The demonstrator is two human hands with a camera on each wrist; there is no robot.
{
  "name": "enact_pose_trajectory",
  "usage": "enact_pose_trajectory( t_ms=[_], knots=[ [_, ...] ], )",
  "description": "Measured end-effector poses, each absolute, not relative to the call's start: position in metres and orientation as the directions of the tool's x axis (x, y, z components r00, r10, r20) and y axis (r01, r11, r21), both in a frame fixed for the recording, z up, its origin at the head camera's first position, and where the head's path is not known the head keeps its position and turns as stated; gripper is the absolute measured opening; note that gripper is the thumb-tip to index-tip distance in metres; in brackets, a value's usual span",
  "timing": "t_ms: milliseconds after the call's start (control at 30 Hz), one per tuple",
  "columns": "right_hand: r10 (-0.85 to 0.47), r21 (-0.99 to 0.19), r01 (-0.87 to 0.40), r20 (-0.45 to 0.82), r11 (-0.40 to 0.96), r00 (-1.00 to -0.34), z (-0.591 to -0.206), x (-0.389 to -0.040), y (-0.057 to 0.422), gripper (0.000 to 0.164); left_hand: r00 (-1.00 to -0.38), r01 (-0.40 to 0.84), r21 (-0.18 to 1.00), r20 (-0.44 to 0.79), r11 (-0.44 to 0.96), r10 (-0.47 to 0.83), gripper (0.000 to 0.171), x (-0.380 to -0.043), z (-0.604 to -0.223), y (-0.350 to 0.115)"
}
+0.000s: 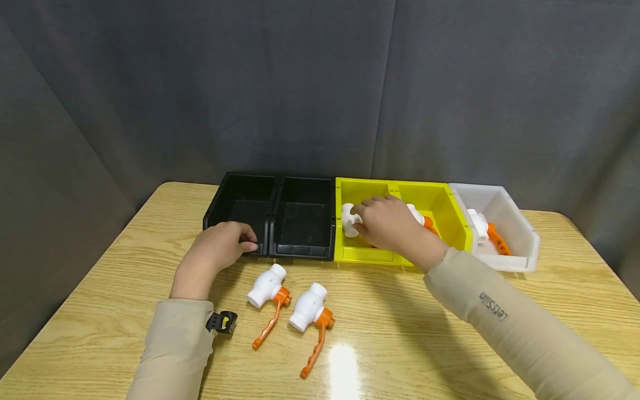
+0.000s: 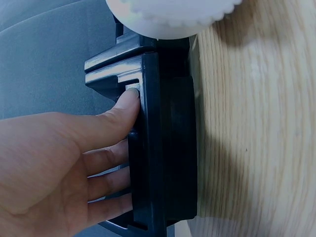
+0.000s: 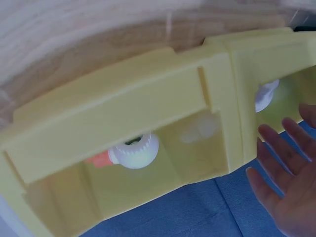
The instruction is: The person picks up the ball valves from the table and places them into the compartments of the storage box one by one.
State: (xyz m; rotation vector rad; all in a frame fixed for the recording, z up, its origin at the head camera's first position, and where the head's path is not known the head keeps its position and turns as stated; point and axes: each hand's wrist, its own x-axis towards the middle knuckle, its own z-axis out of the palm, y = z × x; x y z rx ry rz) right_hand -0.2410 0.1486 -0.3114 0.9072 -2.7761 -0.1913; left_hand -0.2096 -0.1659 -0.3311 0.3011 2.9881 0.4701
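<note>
My left hand point(image 1: 218, 250) grips the front rim of the leftmost black bin point(image 2: 148, 148); in the left wrist view the thumb lies on the rim and the fingers reach behind it. Over the left yellow bin point(image 1: 364, 255) my right hand point(image 1: 389, 223) hovers with spread, loosely bent fingers, holding nothing. Beside its fingertips a white ball valve point(image 1: 348, 220) lies in that bin, partly hidden by the hand. Two white ball valves with orange levers, a left one point(image 1: 265, 286) and a right one point(image 1: 308, 307), lie on the table before the black bins.
The right yellow bin point(image 1: 460, 222) holds a ball valve point(image 3: 138, 152), partly covered by the right hand in the head view. Another ball valve point(image 1: 479, 226) lies in the white bin point(image 1: 525, 233) at the far right. A second black bin point(image 1: 302, 251) stands mid-row. Behind hangs a grey curtain point(image 1: 300, 83).
</note>
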Motion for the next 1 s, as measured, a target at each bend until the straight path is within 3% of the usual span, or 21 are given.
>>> enact_pose_trajectory(
  t_ms=[300, 700, 1000],
  knots=[
    [-0.59, 0.151, -0.574, 0.309, 0.804, -0.746, -0.32, -0.224, 0.155, 0.023, -0.976, 0.175, 0.305, -0.07, 0.936, 0.205, 0.022, -0.209, -0.328, -0.166],
    [-0.526, 0.038, -0.552, 0.364, 0.833, -0.769, -0.315, -0.201, 0.159, 0.021, -0.977, 0.174, 0.303, -0.065, 0.937, 0.202, 0.021, -0.209, -0.329, -0.166],
    [-0.516, -0.019, -0.577, 0.424, 0.816, -0.744, -0.314, -0.188, 0.173, 0.021, -0.977, 0.17, 0.301, -0.069, 0.938, 0.2, 0.021, -0.209, -0.328, -0.164]
  ],
)
